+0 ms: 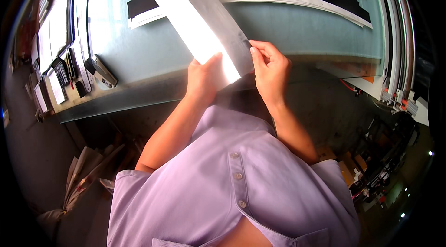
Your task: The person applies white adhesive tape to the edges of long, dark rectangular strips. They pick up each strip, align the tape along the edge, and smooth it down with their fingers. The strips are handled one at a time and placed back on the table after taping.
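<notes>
L hand (203,77) & R hand (268,68) gripping long grey sheet (204,19), over table (297,29)

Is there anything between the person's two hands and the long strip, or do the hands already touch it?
Nothing visible stands between them. The left hand lies against the near end of the long grey strip, and the right hand pinches its right edge.

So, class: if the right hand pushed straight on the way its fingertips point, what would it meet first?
The right hand points left, pinching the long shiny strip. It would meet that strip at once, then probably the left hand, though depth is unclear.
</notes>
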`<state>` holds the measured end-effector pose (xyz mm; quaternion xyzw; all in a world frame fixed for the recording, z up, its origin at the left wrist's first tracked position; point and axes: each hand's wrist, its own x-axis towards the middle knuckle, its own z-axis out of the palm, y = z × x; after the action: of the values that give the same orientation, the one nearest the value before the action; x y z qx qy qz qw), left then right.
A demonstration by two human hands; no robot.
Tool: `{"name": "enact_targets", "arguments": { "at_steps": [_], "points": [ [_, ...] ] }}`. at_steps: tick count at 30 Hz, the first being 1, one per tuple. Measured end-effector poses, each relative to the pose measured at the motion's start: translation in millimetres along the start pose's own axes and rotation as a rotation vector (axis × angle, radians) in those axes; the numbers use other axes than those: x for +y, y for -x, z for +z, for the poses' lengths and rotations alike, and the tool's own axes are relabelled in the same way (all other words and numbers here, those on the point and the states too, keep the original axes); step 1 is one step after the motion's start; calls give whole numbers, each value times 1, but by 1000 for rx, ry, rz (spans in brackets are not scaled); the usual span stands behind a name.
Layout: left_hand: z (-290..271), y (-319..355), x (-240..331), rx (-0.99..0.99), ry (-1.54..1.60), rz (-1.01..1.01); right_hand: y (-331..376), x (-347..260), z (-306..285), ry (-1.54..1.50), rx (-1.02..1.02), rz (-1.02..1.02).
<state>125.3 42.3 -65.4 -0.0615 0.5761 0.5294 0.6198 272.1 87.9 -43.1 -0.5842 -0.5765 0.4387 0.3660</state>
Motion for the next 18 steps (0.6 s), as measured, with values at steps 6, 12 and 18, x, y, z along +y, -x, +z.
{"name": "enact_targets", "arguments": {
  "at_steps": [6,12,18],
  "points": [
    [-15,-18,-18,4,-32,63,-21,24,-8,-58,-228,287],
    [-25,-29,-28,20,-57,65,-49,48,-13,8,-508,545],
    [-23,-29,-28,59,-35,79,-41,39,-7,53,-447,445]
  ]
}}
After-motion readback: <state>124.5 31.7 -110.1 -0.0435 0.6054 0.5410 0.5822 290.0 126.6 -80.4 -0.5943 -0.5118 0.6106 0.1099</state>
